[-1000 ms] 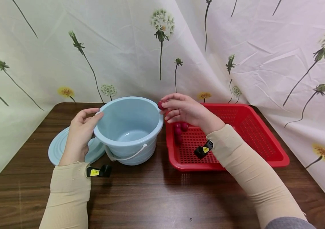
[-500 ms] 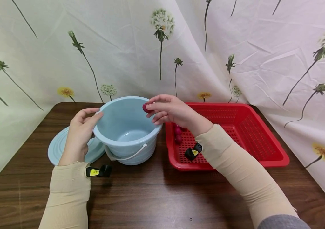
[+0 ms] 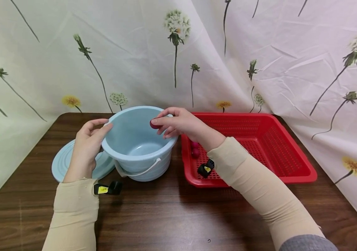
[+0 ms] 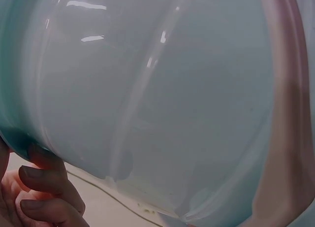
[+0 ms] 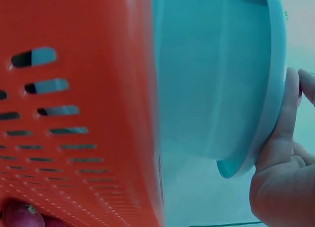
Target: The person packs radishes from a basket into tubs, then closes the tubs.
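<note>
A light blue bucket (image 3: 165,157) with a white handle stands upright on the table. My left hand (image 3: 87,144) grips its left rim between thumb and fingers; in the left wrist view, fingertips (image 4: 44,187) curl beside the bucket's wall (image 4: 197,99). Over the bucket's mouth, near the right side, my right hand (image 3: 181,123) pinches a small round dark-red fruit (image 3: 155,124). The right wrist view mostly hides that fruit behind the fingers. Similar small red fruits (image 3: 195,152) lie at the left end of a red basket (image 3: 302,174), partly hidden by my right wrist.
A blue lid (image 3: 61,160) lies flat on the wooden table (image 3: 153,216), left of the bucket and partly behind my left hand. The basket stands close to the bucket's right side. A white flowered cloth (image 3: 134,52) hangs behind the table.
My right hand has moved left with the fruit, from beside the bucket's right rim to over its mouth. My left hand keeps its grip on the rim, and the bucket has stayed put.
</note>
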A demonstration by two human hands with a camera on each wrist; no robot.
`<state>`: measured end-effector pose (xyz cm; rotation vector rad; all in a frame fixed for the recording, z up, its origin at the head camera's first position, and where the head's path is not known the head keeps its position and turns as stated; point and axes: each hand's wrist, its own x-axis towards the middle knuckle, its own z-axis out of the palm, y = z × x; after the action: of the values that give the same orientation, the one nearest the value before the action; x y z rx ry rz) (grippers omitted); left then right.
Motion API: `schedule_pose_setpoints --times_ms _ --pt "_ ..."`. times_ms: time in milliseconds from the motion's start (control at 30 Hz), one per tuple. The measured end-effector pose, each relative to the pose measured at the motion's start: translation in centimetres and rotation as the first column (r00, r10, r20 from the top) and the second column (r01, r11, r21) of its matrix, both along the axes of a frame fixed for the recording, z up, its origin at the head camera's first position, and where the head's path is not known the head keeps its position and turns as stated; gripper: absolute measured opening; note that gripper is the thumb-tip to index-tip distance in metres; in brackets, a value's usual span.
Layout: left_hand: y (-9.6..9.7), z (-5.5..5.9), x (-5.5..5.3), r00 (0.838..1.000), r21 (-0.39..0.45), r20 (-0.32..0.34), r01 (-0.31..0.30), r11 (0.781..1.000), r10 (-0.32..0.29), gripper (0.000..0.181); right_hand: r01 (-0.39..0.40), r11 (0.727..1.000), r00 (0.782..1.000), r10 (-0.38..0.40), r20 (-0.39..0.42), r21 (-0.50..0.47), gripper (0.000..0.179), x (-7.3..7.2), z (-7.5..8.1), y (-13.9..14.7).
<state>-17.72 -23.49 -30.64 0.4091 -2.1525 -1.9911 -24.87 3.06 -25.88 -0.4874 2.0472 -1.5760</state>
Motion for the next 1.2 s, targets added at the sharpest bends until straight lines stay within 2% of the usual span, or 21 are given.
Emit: schedule_pose_setpoints --times_ms 500,800,1000,1200 --pt "-0.2 -0.2 0.3 1.000 0.011 -0.008 -0.002 1.000 0.003 0.024 0.005 1.000 1.000 -0.005 -0.005 0.000 0.026 0.2 -0.3 -0.3" --pt "0.0 -0.2 0.0 1.000 0.028 -0.008 -0.001 1.000 0.001 0.023 -0.006 0.999 1.000 0.006 0.009 -0.035 0.026 0.2 -0.2 0.3" --pt "0.0 -0.1 0.0 1.000 0.009 0.002 -0.002 1.000 0.002 0.024 -0.057 0.994 0.998 0.058 0.009 -0.097 0.026 0.4 0.2 1.2" --pt "0.0 0.0 -0.1 1.000 0.004 0.003 0.001 1.000 -0.001 0.023 -0.038 0.989 0.999 0.040 0.017 -0.143 0.015 0.5 0.6 2.1"
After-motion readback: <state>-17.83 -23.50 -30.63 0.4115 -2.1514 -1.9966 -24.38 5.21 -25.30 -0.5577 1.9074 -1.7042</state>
